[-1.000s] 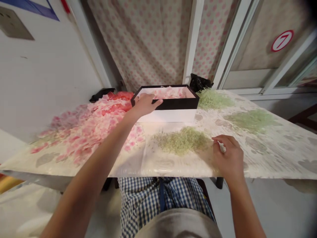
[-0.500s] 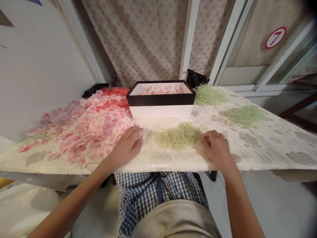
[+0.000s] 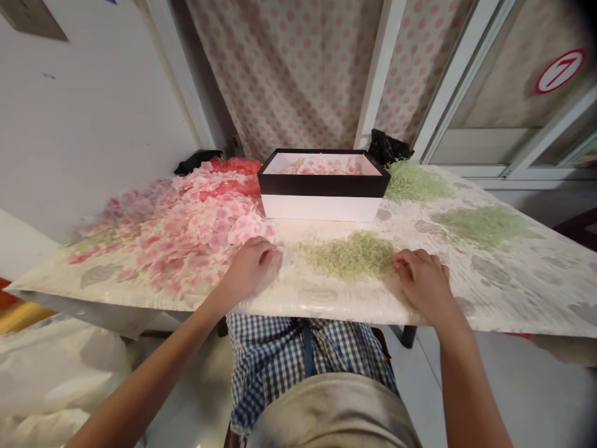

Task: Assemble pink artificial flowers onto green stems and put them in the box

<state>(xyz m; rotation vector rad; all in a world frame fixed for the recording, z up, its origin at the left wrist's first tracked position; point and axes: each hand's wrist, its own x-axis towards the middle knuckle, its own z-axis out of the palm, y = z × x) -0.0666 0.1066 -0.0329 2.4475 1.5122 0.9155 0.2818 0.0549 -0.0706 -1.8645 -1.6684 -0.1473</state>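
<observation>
My left hand [image 3: 254, 266] rests on the table between the heap of pink petals [image 3: 200, 233] and a pale green sprig bunch [image 3: 357, 254]. Its fingers are curled together, and what they hold, if anything, is too small to make out. My right hand [image 3: 423, 277] is at the right end of that green bunch, fingers also closed; whether they pinch some of it is unclear. Behind the bunch stands a white box with a black rim [image 3: 321, 186], pink and white petals inside it.
Two more green bunches [image 3: 415, 180] [image 3: 485, 225] lie on the right of the patterned tablecloth [image 3: 317, 302]. Red plastic [image 3: 236, 167] lies behind the petals. A black bag [image 3: 389, 147] is behind the box, near the curtain [image 3: 289, 74].
The whole view has shifted, so the table and box appear farther right. Both hands stay at about the same places beside the green bunch, with fingers slightly more curled.
</observation>
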